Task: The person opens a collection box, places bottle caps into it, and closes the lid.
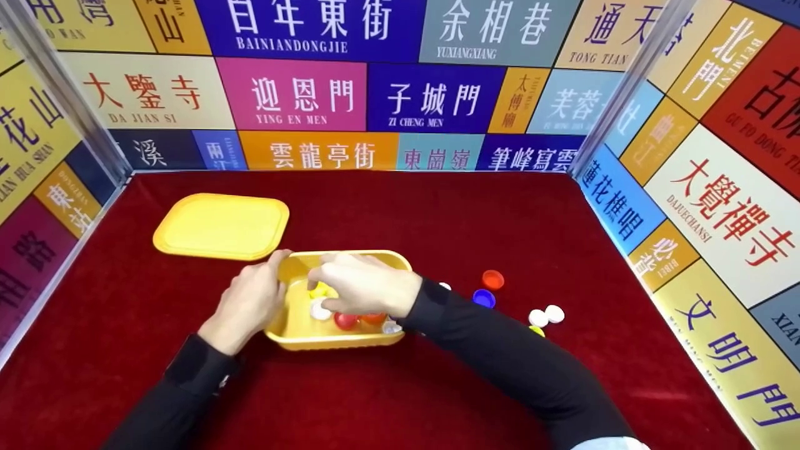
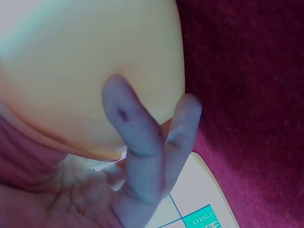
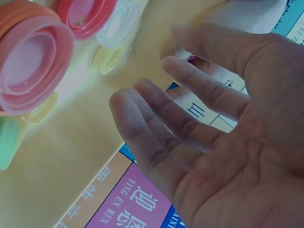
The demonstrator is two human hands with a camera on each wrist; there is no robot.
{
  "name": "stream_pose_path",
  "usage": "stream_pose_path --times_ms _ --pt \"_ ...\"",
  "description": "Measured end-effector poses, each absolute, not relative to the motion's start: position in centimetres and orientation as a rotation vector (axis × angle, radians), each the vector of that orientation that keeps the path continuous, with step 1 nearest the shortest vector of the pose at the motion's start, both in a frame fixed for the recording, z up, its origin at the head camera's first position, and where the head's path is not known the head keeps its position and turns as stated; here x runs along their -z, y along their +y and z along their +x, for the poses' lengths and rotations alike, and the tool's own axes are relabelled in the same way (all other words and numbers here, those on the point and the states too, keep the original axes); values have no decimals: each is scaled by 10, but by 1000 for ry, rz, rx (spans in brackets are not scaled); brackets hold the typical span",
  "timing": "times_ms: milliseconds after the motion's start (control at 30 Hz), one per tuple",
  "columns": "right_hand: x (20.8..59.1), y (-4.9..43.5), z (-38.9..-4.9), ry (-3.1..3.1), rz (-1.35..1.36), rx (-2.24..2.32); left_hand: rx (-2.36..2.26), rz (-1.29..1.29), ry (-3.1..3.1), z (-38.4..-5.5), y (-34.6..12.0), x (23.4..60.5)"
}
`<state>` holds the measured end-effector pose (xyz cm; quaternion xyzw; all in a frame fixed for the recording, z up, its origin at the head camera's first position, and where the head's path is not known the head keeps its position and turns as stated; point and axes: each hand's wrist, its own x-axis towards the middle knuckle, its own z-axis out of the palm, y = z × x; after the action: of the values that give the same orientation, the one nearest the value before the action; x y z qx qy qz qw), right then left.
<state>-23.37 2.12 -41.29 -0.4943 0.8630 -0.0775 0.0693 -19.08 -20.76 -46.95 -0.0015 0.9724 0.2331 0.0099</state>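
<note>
A yellow plastic bin [image 1: 340, 340] stands on the dark red cloth. At its left end my left hand [image 1: 251, 303] grips the wall; fingers [image 2: 137, 128] lie against the outside, and the thumb goes behind the rim. Above the bin's inside hovers my right hand [image 1: 365, 284], its fingers [image 3: 130, 116] loosely bent, with nothing visible between them. Inside are bottle caps: a white cap [image 1: 320, 308] under the right fingertips, a yellow cap [image 1: 320, 290], a red cap [image 1: 345, 320], an orange cap [image 1: 374, 317] and a clear one [image 1: 392, 326]. The right hand and sleeve hide part of the bin.
A yellow lid or shallow tray [image 1: 222, 225] lies behind the bin to the left. Loose caps lie right of the bin: a red cap [image 1: 492, 280], a blue cap [image 1: 484, 298], white caps [image 1: 554, 314] and a yellow-green cap [image 1: 537, 330]. Printed panels [image 1: 294, 94] enclose the table.
</note>
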Motion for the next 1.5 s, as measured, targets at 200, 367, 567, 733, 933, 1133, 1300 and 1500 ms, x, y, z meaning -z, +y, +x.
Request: stream_pose_path --times_ms 200,367,567,733,933,1133,1300,1500 --pt "411 35 -237 2606 -1513 316 -715 3 3027 -191 -208 470" --pt "407 50 -238 2614 -1464 432 -722 -16 3018 -191 -207 470" --pt "402 79 -242 2638 -1419 614 -730 -28 3022 -192 -206 469" --pt "400 112 -246 2731 -1375 726 -734 -21 3031 -192 -207 468" --pt "405 160 -255 2819 -1292 845 -736 -26 3035 -190 -207 469" --pt "414 211 -265 2893 -1092 837 -750 -21 3042 -189 -207 469" --pt "425 252 -273 2914 -924 741 -744 -21 3034 -190 -208 470" --pt "436 289 -275 2853 -811 651 -741 -25 3035 -190 -208 470"
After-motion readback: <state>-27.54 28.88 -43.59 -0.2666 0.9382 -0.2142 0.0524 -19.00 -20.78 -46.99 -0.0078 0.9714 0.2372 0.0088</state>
